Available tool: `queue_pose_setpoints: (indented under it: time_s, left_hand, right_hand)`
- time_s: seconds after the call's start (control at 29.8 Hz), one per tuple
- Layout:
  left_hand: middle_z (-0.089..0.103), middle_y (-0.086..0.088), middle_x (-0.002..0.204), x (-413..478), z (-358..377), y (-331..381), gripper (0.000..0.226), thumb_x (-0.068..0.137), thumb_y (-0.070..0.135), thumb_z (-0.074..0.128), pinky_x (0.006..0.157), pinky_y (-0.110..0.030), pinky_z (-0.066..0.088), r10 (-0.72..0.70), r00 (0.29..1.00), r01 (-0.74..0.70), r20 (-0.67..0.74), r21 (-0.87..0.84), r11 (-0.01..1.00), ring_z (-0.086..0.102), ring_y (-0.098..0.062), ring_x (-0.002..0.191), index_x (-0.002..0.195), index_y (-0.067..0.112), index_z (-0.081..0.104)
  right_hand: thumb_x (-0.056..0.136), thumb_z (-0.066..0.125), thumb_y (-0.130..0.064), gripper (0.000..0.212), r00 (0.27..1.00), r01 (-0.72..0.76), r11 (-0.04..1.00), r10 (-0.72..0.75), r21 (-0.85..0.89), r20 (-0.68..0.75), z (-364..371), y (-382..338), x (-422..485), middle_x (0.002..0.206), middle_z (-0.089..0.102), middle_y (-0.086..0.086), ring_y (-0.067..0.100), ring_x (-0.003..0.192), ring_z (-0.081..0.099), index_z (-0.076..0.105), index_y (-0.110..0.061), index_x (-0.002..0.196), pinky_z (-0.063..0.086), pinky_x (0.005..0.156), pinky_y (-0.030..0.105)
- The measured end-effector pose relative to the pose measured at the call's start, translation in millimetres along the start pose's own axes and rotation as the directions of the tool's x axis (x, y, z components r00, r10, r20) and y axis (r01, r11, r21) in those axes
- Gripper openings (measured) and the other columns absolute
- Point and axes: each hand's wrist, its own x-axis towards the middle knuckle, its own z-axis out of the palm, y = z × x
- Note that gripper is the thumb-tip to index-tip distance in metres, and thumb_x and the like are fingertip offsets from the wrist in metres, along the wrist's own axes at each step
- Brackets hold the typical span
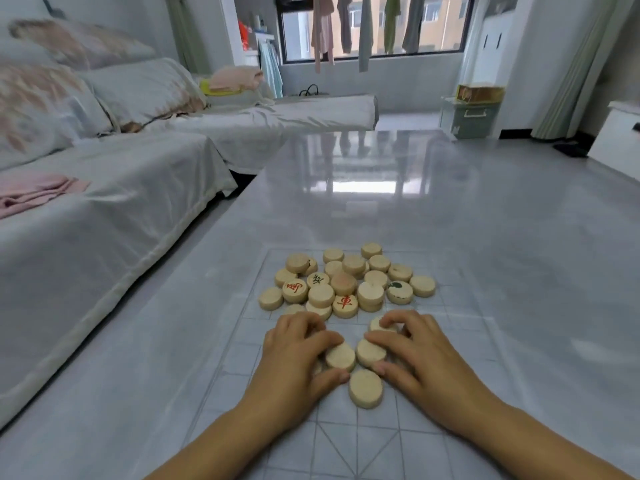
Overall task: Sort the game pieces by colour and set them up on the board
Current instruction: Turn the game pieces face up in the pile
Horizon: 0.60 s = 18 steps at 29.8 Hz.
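Low centre of the frame, two bare hands rest curled on a pale gridded board (450, 344), palms down. The left hand (298, 355) pinches the left piece (341, 356), a blank wooden disc: the forefinger lies across its top edge and the thumb tip presses its lower edge. The right hand (415, 355) mirrors it, forefinger over the top of the right piece (370, 353) and thumb against its lower edge. The two discs sit just beside each other between the hands. The right hand's other fingertips curl onto a further disc (379, 323) above; more discs seem to lie hidden under both palms, though that is hard to tell.

Just below the thumbs, between the wrists, a loose piece (366, 388) lies flat, untouched.

Above the fingers, at mid-frame, the heap (346, 282) of discs lies on the board, some stacked, most blank side up. Three show red characters and one at the right shows green.

The board lies on a glossy grey table (485, 220). A covered sofa (104, 220) fills the left of the frame, and a window (377, 26) with hanging clothes is at the top.
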Motion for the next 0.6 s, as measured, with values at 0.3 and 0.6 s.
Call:
queue_pose_setpoints:
  time_s: [0.3,0.6]
  left_hand:
    - [0.043,0.017,0.098,8.4,1.2,-1.4,0.014,0.077,0.043,0.060,0.078,-0.013,0.034,-0.227,0.966,0.171,-0.126,-0.347,0.922,0.039,-0.011,0.099,0.078,0.041,0.046]
    - [0.045,0.021,0.097,13.4,-10.0,-20.9,0.022,0.083,0.023,0.064,0.079,-0.009,0.033,-0.159,0.972,0.118,-0.174,-0.228,0.966,0.042,-0.008,0.101,0.104,0.030,0.065]
  right_hand:
    - [0.089,0.054,-0.031,0.012,0.944,-0.262,0.949,0.290,0.177,-0.160,3.4,-11.0,12.1,0.092,0.043,-0.008,0.002,0.077,0.045,0.048,-0.025,0.081,0.034,0.063,0.015]
    - [0.085,0.023,-0.036,0.053,0.984,-0.139,0.989,0.144,0.050,-0.101,6.2,-5.2,17.4,0.141,0.021,-0.026,-0.004,0.127,0.019,0.039,-0.032,0.135,0.015,0.102,0.018]
